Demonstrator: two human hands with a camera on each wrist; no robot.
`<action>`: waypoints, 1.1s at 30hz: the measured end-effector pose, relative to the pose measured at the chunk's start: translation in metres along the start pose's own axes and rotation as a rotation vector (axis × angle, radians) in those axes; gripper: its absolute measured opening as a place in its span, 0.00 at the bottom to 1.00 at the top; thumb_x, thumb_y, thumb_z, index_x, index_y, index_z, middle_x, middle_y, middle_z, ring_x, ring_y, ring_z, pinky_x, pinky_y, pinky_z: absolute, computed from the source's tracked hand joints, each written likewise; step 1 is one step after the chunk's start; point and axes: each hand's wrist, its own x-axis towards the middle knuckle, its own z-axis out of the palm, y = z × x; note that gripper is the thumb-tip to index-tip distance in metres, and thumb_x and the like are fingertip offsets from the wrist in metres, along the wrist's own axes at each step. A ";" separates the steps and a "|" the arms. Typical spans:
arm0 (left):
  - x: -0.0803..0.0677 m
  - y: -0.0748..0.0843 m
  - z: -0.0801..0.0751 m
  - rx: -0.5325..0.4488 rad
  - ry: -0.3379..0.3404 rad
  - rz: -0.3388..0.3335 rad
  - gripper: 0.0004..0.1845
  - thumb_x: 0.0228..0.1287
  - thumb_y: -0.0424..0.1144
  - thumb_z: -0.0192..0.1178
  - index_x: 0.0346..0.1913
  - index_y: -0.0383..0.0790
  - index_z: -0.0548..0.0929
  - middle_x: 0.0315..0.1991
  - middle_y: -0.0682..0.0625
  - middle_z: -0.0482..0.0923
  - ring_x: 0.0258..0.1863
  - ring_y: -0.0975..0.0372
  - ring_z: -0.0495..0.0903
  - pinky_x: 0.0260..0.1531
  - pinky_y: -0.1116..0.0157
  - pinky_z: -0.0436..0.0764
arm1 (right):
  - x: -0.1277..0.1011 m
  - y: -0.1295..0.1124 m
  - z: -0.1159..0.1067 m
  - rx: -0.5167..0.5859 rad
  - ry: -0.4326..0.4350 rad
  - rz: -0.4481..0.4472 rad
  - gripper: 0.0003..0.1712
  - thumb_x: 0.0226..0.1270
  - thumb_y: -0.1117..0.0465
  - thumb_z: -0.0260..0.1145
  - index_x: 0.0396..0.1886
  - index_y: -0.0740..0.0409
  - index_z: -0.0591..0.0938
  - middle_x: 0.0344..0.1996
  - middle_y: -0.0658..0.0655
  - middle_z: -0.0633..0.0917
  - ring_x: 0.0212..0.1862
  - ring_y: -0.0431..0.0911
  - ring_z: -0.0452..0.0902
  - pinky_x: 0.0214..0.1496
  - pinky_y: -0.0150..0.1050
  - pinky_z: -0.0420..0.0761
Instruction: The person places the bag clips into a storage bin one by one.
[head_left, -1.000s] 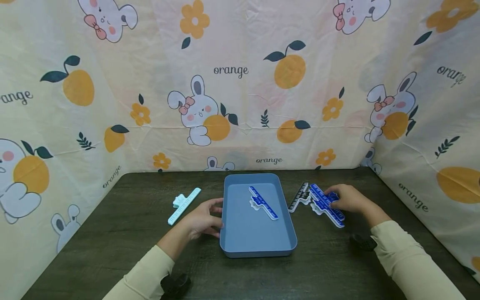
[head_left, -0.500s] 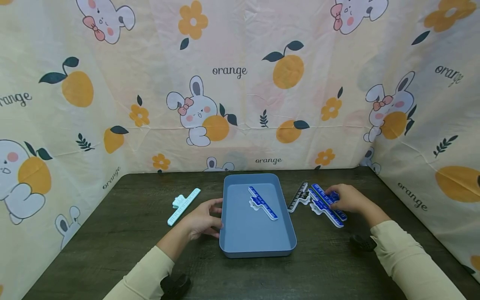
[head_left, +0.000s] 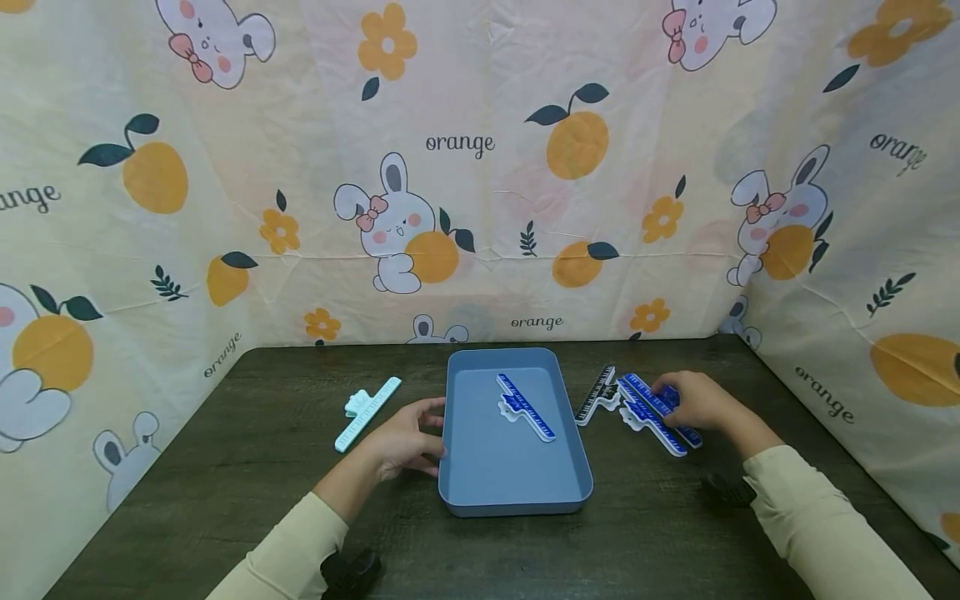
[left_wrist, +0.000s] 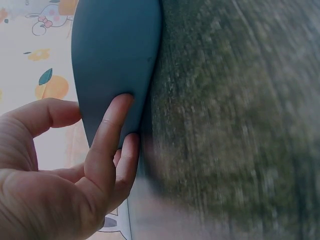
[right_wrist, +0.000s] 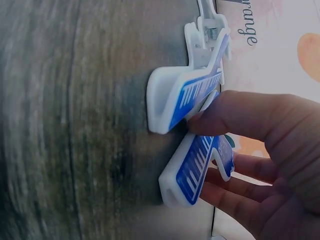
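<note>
My right hand (head_left: 696, 402) pinches a long blue clip (head_left: 692, 436) with white stripes, thumb on one side and fingers on the other. In the right wrist view this clip (right_wrist: 191, 175) lies low over the table. A second blue clip (head_left: 658, 432) with a white edge is right beside it on the left. Next to that lies a black and white clip (head_left: 597, 393). My left hand (head_left: 408, 437) touches the left wall of a blue-grey tray (head_left: 517, 497), fingers against its outer side and thumb at its rim. One blue clip (head_left: 527, 408) lies inside the tray.
A mint-green clip (head_left: 367, 414) lies on the dark wooden table (head_left: 285, 467), left of the tray. A printed curtain (head_left: 487, 208) with rabbits and oranges stands behind the table and along both sides.
The blue clip in my right hand has shifted right and slightly nearer, so the two blue clips overlap less. My left hand and the tray stay put.
</note>
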 end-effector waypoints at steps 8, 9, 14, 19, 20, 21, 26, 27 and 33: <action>0.000 -0.001 0.000 0.000 0.007 -0.001 0.47 0.48 0.16 0.57 0.74 0.32 0.54 0.63 0.29 0.63 0.37 0.50 0.80 0.25 0.56 0.85 | -0.002 0.000 0.001 -0.004 0.023 -0.016 0.25 0.46 0.64 0.76 0.48 0.63 0.83 0.45 0.67 0.82 0.46 0.60 0.78 0.47 0.60 0.78; 0.000 -0.001 0.000 -0.001 0.007 -0.001 0.47 0.48 0.16 0.57 0.74 0.32 0.54 0.63 0.29 0.63 0.37 0.51 0.80 0.25 0.56 0.85 | -0.003 0.000 0.000 -0.002 0.024 -0.017 0.25 0.46 0.64 0.76 0.48 0.64 0.83 0.46 0.68 0.82 0.46 0.60 0.78 0.47 0.60 0.78; -0.001 -0.001 0.000 -0.002 0.010 -0.003 0.47 0.48 0.16 0.57 0.74 0.32 0.54 0.63 0.29 0.63 0.36 0.51 0.81 0.25 0.56 0.85 | -0.007 -0.002 -0.004 0.002 0.036 -0.021 0.25 0.46 0.64 0.76 0.48 0.64 0.83 0.47 0.70 0.81 0.45 0.59 0.77 0.47 0.61 0.78; -0.001 -0.001 0.000 0.000 0.009 -0.002 0.47 0.48 0.16 0.57 0.75 0.32 0.53 0.63 0.29 0.63 0.36 0.51 0.81 0.25 0.56 0.85 | -0.011 -0.003 -0.008 0.000 0.052 -0.038 0.25 0.46 0.64 0.76 0.47 0.63 0.83 0.47 0.70 0.80 0.45 0.59 0.77 0.47 0.61 0.78; -0.001 -0.001 0.000 -0.002 0.008 -0.003 0.47 0.48 0.16 0.57 0.75 0.32 0.53 0.63 0.29 0.63 0.36 0.51 0.81 0.25 0.56 0.85 | -0.011 -0.004 -0.008 -0.003 0.056 -0.043 0.25 0.46 0.64 0.76 0.47 0.63 0.83 0.47 0.70 0.81 0.45 0.59 0.77 0.47 0.60 0.78; -0.001 0.000 0.001 -0.003 0.008 -0.005 0.47 0.48 0.16 0.57 0.75 0.32 0.53 0.63 0.29 0.63 0.36 0.51 0.81 0.25 0.56 0.85 | -0.011 -0.004 -0.009 -0.006 0.059 -0.049 0.25 0.46 0.64 0.76 0.47 0.63 0.83 0.47 0.70 0.81 0.45 0.59 0.77 0.47 0.60 0.78; -0.001 0.000 0.001 -0.008 0.003 -0.008 0.47 0.48 0.16 0.56 0.75 0.32 0.52 0.64 0.29 0.62 0.36 0.50 0.80 0.25 0.57 0.85 | -0.012 -0.007 -0.012 -0.017 0.067 -0.074 0.24 0.45 0.64 0.77 0.46 0.62 0.83 0.45 0.67 0.82 0.45 0.57 0.77 0.47 0.60 0.78; -0.001 0.000 0.001 -0.007 0.003 -0.008 0.47 0.48 0.16 0.57 0.75 0.32 0.52 0.64 0.29 0.62 0.36 0.50 0.80 0.25 0.57 0.85 | -0.012 -0.008 -0.013 -0.018 0.068 -0.079 0.24 0.45 0.64 0.77 0.46 0.62 0.83 0.45 0.66 0.82 0.45 0.57 0.77 0.47 0.59 0.78; -0.001 0.000 0.000 0.004 0.007 -0.003 0.46 0.48 0.16 0.57 0.74 0.31 0.53 0.63 0.29 0.63 0.36 0.51 0.80 0.25 0.57 0.85 | -0.015 -0.017 -0.015 -0.020 0.079 -0.116 0.26 0.44 0.64 0.77 0.47 0.62 0.83 0.45 0.65 0.81 0.45 0.57 0.77 0.46 0.57 0.79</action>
